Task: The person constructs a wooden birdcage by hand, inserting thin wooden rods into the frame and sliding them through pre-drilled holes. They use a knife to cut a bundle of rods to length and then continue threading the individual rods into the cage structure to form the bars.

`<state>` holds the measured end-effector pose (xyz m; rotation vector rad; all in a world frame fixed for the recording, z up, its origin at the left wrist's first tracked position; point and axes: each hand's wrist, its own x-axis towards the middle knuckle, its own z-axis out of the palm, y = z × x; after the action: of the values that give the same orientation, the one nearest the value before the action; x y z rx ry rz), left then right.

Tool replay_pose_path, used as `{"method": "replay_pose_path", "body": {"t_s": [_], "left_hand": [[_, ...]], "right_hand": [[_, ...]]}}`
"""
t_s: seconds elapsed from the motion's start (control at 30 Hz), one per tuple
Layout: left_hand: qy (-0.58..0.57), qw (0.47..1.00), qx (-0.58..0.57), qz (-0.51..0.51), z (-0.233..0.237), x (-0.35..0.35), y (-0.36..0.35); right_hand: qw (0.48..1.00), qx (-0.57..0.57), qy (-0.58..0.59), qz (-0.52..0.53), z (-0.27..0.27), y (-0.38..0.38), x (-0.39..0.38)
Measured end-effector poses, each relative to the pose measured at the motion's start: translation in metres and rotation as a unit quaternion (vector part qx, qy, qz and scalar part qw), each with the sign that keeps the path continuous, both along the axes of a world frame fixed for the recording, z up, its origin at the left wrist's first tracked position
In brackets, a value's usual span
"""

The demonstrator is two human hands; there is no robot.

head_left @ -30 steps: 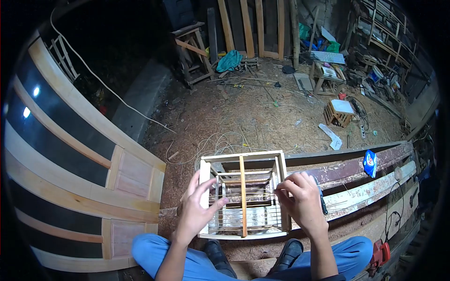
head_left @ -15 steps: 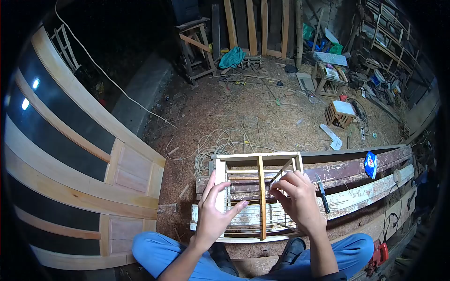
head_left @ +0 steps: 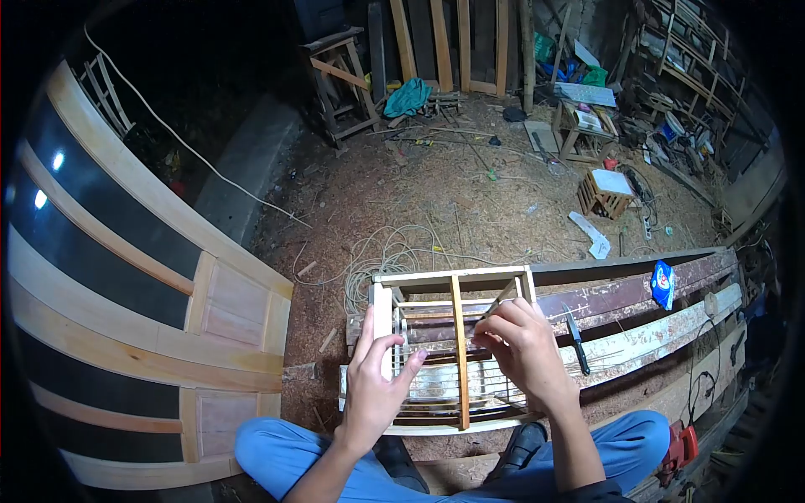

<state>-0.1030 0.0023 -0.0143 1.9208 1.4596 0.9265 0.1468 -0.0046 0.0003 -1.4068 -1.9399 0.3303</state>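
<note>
A small wooden frame [head_left: 495, 273] with thin rods and an orange-brown middle slat [head_left: 460, 360] rests across the planks in front of me. My left hand [head_left: 369, 394] is at its left end, fingers spread and thumb stretched toward the middle; it looks open against or just beside the left side. Over the right half of the frame, my right hand [head_left: 528, 356] has its thumb and fingertips pinched together near the slat. Whatever sits in that pinch is too small or hidden to name. A black-handled knife [head_left: 578, 344] lies to the right of that hand.
A blue packet [head_left: 663, 285] lies on the maroon plank [head_left: 608, 300] at the right. Large wooden door panels [head_left: 243, 306] lean at the left. Coiled cable [head_left: 369, 277] is on the littered floor behind the frame. A red tool [head_left: 681, 448] stands by my right knee.
The view has shifted slightly. The frame and both my hands sit a little further left. My left hand stays spread and my right hand stays pinched.
</note>
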Motion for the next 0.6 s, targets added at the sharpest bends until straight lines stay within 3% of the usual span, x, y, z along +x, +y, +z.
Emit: {"method": "replay_pose_path", "body": {"t_s": [0.6], "left_hand": [[-0.003,1.0,0.02,0.004,0.001,-0.0033,0.0016]], "right_hand": [[1.0,-0.001,-0.022,0.008,0.0017,-0.0037,-0.0062]]}}
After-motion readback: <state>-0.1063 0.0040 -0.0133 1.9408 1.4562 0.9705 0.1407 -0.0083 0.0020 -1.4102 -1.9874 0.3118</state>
